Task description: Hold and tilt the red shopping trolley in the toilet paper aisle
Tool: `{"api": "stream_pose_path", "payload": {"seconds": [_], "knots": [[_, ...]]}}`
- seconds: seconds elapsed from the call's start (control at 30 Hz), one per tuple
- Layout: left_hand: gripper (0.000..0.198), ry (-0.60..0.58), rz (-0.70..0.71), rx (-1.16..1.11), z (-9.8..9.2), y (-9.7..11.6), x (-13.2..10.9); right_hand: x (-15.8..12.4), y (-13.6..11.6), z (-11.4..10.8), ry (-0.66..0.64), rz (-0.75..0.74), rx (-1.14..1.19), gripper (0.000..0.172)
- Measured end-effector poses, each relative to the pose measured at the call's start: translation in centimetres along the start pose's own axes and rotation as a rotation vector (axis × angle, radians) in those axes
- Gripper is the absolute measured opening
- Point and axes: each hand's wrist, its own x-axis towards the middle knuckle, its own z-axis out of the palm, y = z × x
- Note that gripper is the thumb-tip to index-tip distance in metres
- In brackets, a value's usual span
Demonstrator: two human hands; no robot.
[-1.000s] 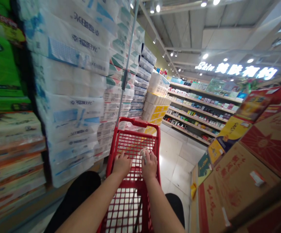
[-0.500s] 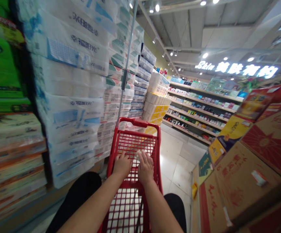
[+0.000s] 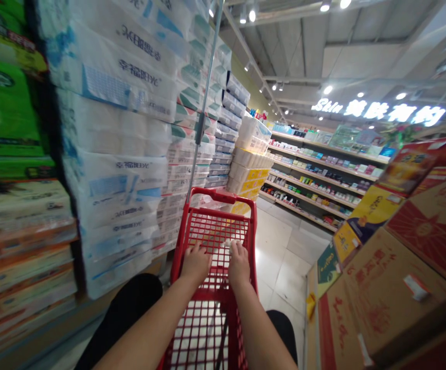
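A red plastic shopping cart with mesh sides stands between my knees. My left hand lies on it at the left, fingers bent over the mesh and closed on the cart. At the right of the cart my right hand is closed, its fingers curled downward. By its fingertips shows a small whitish thing, too small to name. Whatever lies under the right palm is hidden.
Tall stacks of wrapped tissue packs rise close on the left. Cardboard boxes are piled close on the right. Shelves of small goods stand ahead beyond the tiled floor. A thin grey pole rises behind the cart.
My right hand has shifted slightly right, and its fingers have drawn together. My left hand stays at nearly the same place on the cart. The view has moved slightly.
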Motion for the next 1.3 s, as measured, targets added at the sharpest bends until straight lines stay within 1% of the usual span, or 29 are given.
{"api": "stream_pose_path", "payload": {"seconds": [0.03,0.1,0.17,0.23,0.27,0.3,0.37,0.4,0.43,0.47,0.57,0.6,0.63,0.73,0.77,0.8,0.9,0.93,0.97,1.0,1.1,1.13,1.17,1.2,1.3], "knots": [[0.038,-0.001,-0.002,0.002,-0.1,0.0,0.0,0.8,0.2,-0.1,0.007,-0.023,0.041,0.063],[0.038,-0.001,-0.004,0.005,-0.1,0.0,0.1,2.6,0.2,-0.2,0.055,-0.039,0.141,0.054],[0.037,-0.001,-0.001,0.002,-0.1,0.0,0.1,4.4,-0.2,0.2,0.134,0.021,0.215,0.046],[0.037,0.0,-0.002,0.005,-0.2,0.0,0.0,5.5,-0.7,0.8,0.171,0.107,0.198,0.044],[0.037,0.004,-0.004,0.011,-0.2,0.0,0.0,5.8,-0.9,1.2,0.142,0.102,0.157,0.043],[0.038,0.009,-0.004,0.018,-0.2,0.0,0.0,5.9,-1.1,1.6,0.084,0.044,0.105,0.043],[0.038,0.014,0.002,0.029,-0.2,0.0,-0.1,5.7,-1.0,2.1,-0.048,-0.147,0.013,0.043],[0.038,0.014,0.007,0.03,-0.2,0.0,-0.1,5.5,-0.8,2.3,-0.09,-0.229,-0.017,0.044],[0.039,0.013,0.011,0.028,-0.2,0.0,-0.1,5.4,-0.6,2.3,-0.101,-0.263,-0.036,0.044],[0.038,0.01,0.013,0.023,-0.2,0.0,-0.1,5.3,-0.3,2.3,-0.081,-0.24,-0.048,0.045],[0.038,0.003,-0.002,0.01,-0.3,0.0,0.0,5.3,0.1,2.1,0.026,-0.05,-0.048,0.051],[0.038,-0.003,-0.008,0.01,-0.3,0.1,0.1,5.2,-0.1,2.0,0.031,-0.037,-0.037,0.052],[0.038,-0.008,-0.011,0.013,-0.4,0.1,0.1,5.2,-0.5,2.0,0.009,-0.075,-0.019,0.054],[0.035,-0.027,-0.001,0.033,-0.5,0.1,0.1,5.2,-1.8,1.9,-0.116,-0.314,0.061,0.063],[0.035,-0.028,0.006,0.038,-0.5,0.1,0.0,5.2,-2.0,1.8,-0.13,-0.346,0.086,0.065],[0.035,-0.025,0.011,0.041,-0.6,0.1,0.0,5.2,-2.2,1.7,-0.121,-0.329,0.105,0.065],[0.04,-0.013,0.005,0.039,-0.6,0.2,-0.1,5.0,-2.0,1.2,-0.037,-0.129,0.116,0.061],[0.041,-0.013,0.001,0.039,-0.6,0.2,-0.1,4.9,-2.0,1.1,-0.023,-0.092,0.104,0.059],[0.041,-0.016,0.001,0.041,-0.6,0.1,-0.1,4.6,-2.0,1.0,-0.024,-0.093,0.088,0.058],[0.041,-0.021,0.004,0.043,-0.6,0.1,-0.1,4.2,-2.2,1.0,-0.037,-0.13,0.073,0.057],[0.036,-0.044,0.013,0.046,-0.5,0.0,0.0,2.9,-2.6,1.4,-0.115,-0.3,0.074,0.061],[0.035,-0.048,0.011,0.045,-0.5,0.0,0.0,2.5,-2.6,1.6,-0.122,-0.315,0.089,0.065],[0.035,-0.046,0.01,0.043,-0.5,0.0,0.0,2.2,-2.4,1.8,-0.11,-0.296,0.101,0.068],[0.035,-0.04,0.008,0.042,-0.5,0.0,0.0,1.9,-2.2,2.1,-0.076,-0.242,0.107,0.072],[0.041,-0.021,0.004,0.039,-0.6,0.2,-0.1,1.3,-1.5,2.9,0.06,0.015,0.067,0.074]]}}
